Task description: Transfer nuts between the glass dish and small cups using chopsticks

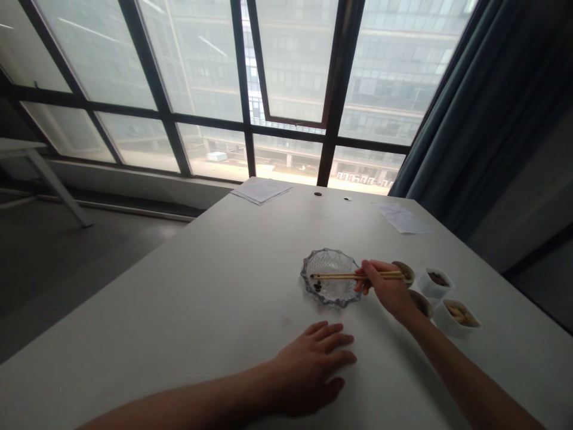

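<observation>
My right hand (380, 283) is closed around a pair of wooden chopsticks (333, 276), held level over a clear cut-glass dish (338, 301) with a scalloped rim. Their tips reach the dish's left side, where a small dark piece seems to be at the ends; whether they pinch it I cannot tell. A few small dark pieces (317, 287) lie in the dish just below the tips. My left hand (316, 364) rests palm down on the white table (215, 304), fingers spread, nearer to me than the dish and touching nothing else.
Right of the dish stand two round bowls (421, 303), partly behind my right hand and wrist. Beside them are a white tub of dark pieces (435, 283) and another of tan pieces (457, 316). Papers (262, 191) lie at the far left, more sheets (405, 218) at the far right.
</observation>
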`<state>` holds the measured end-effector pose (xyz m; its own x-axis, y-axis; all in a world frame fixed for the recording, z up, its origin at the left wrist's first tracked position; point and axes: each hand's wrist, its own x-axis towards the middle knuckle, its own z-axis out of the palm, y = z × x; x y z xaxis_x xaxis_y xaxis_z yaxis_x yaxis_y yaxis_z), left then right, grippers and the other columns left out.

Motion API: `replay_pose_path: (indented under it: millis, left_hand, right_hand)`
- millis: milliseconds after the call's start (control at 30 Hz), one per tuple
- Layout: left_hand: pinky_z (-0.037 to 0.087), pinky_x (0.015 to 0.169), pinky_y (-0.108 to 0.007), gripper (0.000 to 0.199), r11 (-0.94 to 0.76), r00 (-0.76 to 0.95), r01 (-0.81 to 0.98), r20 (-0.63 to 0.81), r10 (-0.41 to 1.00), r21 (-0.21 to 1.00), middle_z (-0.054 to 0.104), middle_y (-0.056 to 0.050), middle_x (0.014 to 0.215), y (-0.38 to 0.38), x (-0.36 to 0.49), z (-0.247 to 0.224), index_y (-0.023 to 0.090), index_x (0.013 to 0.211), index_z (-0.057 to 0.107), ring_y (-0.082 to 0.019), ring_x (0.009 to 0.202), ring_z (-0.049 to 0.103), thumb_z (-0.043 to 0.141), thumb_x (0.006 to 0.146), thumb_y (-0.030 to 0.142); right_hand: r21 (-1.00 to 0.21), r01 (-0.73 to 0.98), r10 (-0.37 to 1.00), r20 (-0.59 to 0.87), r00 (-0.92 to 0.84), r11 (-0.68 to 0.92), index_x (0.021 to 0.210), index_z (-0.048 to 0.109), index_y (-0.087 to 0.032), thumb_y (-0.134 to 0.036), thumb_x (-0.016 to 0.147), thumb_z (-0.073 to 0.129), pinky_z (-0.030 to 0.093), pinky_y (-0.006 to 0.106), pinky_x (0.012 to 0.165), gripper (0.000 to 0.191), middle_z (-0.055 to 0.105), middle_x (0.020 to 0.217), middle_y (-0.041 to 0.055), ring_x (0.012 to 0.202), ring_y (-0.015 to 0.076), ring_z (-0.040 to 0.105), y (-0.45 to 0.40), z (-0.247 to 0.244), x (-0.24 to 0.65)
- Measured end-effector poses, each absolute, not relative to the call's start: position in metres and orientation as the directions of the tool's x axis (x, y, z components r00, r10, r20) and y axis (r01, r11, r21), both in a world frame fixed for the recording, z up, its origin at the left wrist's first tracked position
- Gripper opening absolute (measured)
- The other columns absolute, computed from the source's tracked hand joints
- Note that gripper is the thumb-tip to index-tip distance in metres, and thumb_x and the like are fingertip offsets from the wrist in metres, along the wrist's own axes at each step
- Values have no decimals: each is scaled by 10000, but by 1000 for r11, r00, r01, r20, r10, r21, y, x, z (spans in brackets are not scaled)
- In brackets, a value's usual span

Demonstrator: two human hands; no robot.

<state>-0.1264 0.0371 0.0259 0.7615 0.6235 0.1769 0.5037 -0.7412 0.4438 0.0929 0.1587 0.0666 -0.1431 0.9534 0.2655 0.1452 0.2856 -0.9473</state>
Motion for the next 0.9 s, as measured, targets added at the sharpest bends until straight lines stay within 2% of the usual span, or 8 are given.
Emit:
replay_pose_path:
  millis: [100,200,367,600,767,900]
  left_hand:
    - [240,1229,-461,437,-748,765,499,184,618,437,485,-42,1540,37,-126,25,281,1384,506,-264,1473,346,544,960,381]
    - [236,1229,-463,432,-748,761,504,189,621,431,480,-45,1544,36,-126,24,274,1379,512,-271,1475,343,540,964,388]
    - [221,1235,-451,433,-753,761,497,200,617,430,480,-44,1545,35,-126,25,264,1386,518,-269,1474,344,531,974,396]
    - [233,1232,-439,424,-757,761,494,207,614,428,489,-51,1538,35,-127,26,259,1382,526,-263,1469,355,522,981,397]
    - [230,1233,-449,436,-751,763,497,194,617,434,481,-52,1545,34,-127,26,267,1393,518,-270,1470,353,525,978,401]
    - [256,1223,-477,449,-742,763,503,175,622,443,479,-57,1546,35,-127,26,280,1396,513,-282,1471,351,547,959,373]
  right_hand:
    - [-936,171,951,297,-89,308,705,693,-152,-621,915,580,371,236,385,526,617,465,27,377,121,497,162,67,87]
    - [-930,176,943,332,28,322,647,649,-169,-667,912,540,351,242,380,575,541,405,-2,349,116,451,163,66,80]
    - [-924,170,913,370,171,343,616,598,-193,-650,927,527,358,255,383,557,523,395,-11,341,126,451,160,60,71]
    - [-921,147,901,384,202,360,627,601,-188,-625,945,509,364,259,392,548,502,390,-19,344,130,457,155,57,77]
    - [-889,141,858,457,234,435,646,622,-171,-571,968,508,356,255,396,526,503,402,-22,343,115,444,146,76,90]
    - [-879,133,816,475,329,458,673,661,-167,-546,949,551,360,271,386,482,558,470,0,359,126,469,122,102,128]
